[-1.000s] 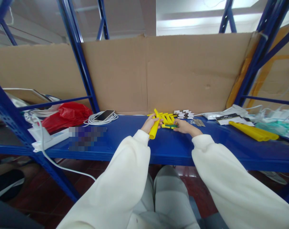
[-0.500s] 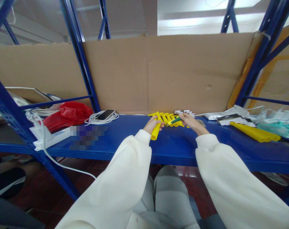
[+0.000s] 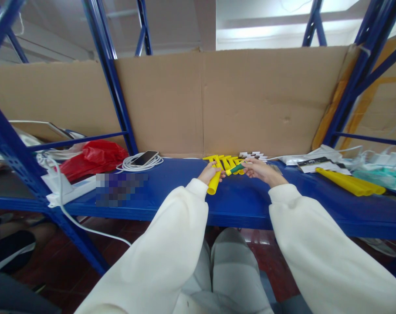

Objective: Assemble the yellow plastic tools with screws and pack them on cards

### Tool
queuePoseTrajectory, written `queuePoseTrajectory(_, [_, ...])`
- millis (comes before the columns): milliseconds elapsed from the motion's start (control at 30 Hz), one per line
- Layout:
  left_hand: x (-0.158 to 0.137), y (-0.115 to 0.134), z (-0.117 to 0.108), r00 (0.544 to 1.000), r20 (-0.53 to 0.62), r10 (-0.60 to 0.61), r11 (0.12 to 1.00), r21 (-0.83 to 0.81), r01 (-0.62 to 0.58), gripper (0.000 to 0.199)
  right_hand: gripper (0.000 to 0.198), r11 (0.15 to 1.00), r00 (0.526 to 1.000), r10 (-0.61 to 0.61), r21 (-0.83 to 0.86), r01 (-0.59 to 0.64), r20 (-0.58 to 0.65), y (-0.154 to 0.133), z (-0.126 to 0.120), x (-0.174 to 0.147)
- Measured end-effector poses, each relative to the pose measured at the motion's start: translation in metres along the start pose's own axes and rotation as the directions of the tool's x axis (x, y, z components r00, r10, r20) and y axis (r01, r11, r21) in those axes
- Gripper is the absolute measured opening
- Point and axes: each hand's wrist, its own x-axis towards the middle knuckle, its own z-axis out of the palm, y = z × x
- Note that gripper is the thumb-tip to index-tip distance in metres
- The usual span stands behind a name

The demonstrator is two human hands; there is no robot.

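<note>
My left hand (image 3: 211,173) is closed round a yellow rolled tube (image 3: 212,186), its open end pointing toward me. In my right hand (image 3: 257,170) is a small green tube (image 3: 236,168) with a pale yellow-white end, held between the fingers. That end points left and lies close to my left fingers and the yellow tube; whether they touch, I cannot tell. Just behind my hands, a row of several yellow tubes (image 3: 229,161) lies slanted on the blue shelf (image 3: 181,205), partly hidden by the fingers.
At the right lie more yellow tubes (image 3: 350,181), a black-and-white packet (image 3: 322,165) and a greenish plastic bag (image 3: 379,176). To the left are a phone (image 3: 145,158) on a coiled white cable (image 3: 127,164), a red bag (image 3: 93,157) and a power strip (image 3: 76,188). Cardboard (image 3: 250,100) walls the back.
My right hand has brought the green tube left and slightly down, nearer the yellow tube. My left hand stays almost in place, still holding the yellow tube.
</note>
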Motion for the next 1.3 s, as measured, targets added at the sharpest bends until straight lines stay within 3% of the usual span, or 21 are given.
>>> queuePoseTrajectory(267, [0.005,-0.002,-0.002,1.000,0.007,0.007,1.000,-0.007,-0.007,0.063,0.027,0.993,0.996,-0.087,-0.074,0.088,0.019,0.001,0.002,-0.004])
queuePoseTrajectory(400, [0.001,0.000,-0.001,1.000,0.003,-0.004,1.000,-0.005,0.004,0.064,0.026,0.994,0.994,-0.062,-0.101,0.053,-0.092,-0.001,0.003,0.000])
queuePoseTrajectory(567, [-0.006,0.002,0.002,1.000,0.002,-0.006,1.000,-0.006,0.006,0.063,0.026,0.985,0.969,-0.157,-0.103,0.139,-0.193,-0.003,-0.001,0.004])
queuePoseTrajectory(700, [-0.008,0.003,0.003,1.000,0.001,-0.008,1.000,-0.009,0.008,0.060,0.031,0.975,0.921,-0.219,-0.043,0.217,-0.323,-0.006,-0.006,0.004])
queuePoseTrajectory(867, [-0.004,0.001,0.001,1.000,0.009,0.002,1.000,-0.018,-0.002,0.063,0.028,0.973,0.877,-0.184,0.044,0.227,-0.444,-0.011,-0.007,0.002])
queuePoseTrajectory(1100, [-0.005,0.001,0.002,1.000,0.005,0.008,1.000,0.000,-0.008,0.062,0.030,0.969,0.925,-0.134,0.147,0.197,-0.357,-0.009,-0.004,0.003])
queuePoseTrajectory(1300, [-0.009,0.003,0.004,1.000,0.003,-0.003,1.000,0.021,0.003,0.062,0.026,0.956,0.933,-0.065,0.246,0.160,-0.353,-0.011,0.002,-0.001])
